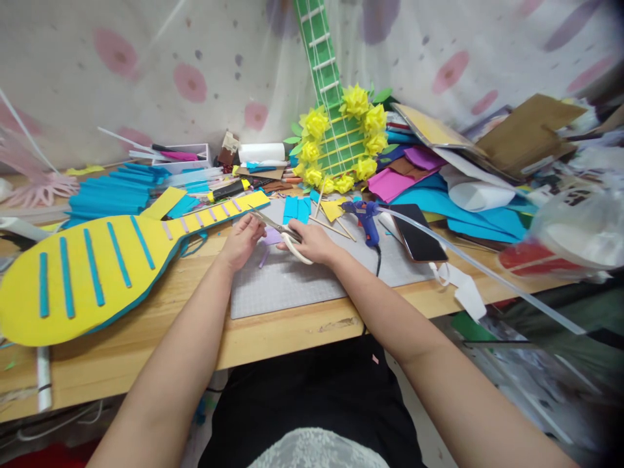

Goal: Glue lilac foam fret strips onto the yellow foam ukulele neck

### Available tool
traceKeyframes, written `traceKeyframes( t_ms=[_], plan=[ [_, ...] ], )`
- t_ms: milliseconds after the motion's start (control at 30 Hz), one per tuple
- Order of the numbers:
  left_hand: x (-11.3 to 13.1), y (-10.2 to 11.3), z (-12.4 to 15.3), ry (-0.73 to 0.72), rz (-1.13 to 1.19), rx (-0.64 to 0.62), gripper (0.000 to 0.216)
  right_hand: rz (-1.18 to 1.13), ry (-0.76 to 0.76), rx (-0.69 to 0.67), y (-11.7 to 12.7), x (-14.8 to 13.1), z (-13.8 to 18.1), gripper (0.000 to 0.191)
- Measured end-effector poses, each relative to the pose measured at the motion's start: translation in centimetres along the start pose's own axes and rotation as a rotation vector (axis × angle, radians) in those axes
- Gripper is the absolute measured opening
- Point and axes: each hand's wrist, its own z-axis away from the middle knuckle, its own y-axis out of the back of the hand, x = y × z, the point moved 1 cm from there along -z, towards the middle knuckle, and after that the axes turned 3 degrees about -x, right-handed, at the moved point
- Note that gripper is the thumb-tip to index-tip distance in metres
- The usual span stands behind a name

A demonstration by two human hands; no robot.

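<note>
My right hand [312, 242] grips a pair of scissors [293, 247] with pale handles, their blades pointing left above the grey cutting mat [292, 292]. By the blade tips, the fingers of my left hand [245, 239] are pinched together; whatever lies between them is too small to make out. Purple paper [272, 236] shows on the mat just below the blades. To the left lies a yellow cardboard guitar [88, 266] with blue strips on its body and small purple strips along its neck, which reaches behind my left hand.
A blue glue gun [366, 221] and a black phone [418, 233] lie to the right on the mat. Behind stands a green guitar [336, 140] trimmed with yellow paper flowers. Coloured paper [424, 185] is heaped at right, beside a plastic-covered tub [560, 240].
</note>
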Motion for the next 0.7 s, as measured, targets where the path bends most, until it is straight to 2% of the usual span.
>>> traceKeyframes(
  t_ms=[267, 567, 700],
  plan=[
    [-0.45, 0.40, 0.01, 0.017, -0.008, -0.006, 0.030, 0.049, 0.048, 0.012, 0.16, -0.16, 0.13, 0.043],
    [-0.52, 0.30, -0.10, -0.011, -0.006, -0.008, 0.031, 0.117, 0.039, 0.091, -0.16, 0.00, 0.04, 0.042],
    [-0.23, 0.23, -0.19, -0.020, -0.033, -0.020, 0.036, 0.091, 0.013, 0.077, -0.15, 0.27, -0.06, 0.041]
  ],
)
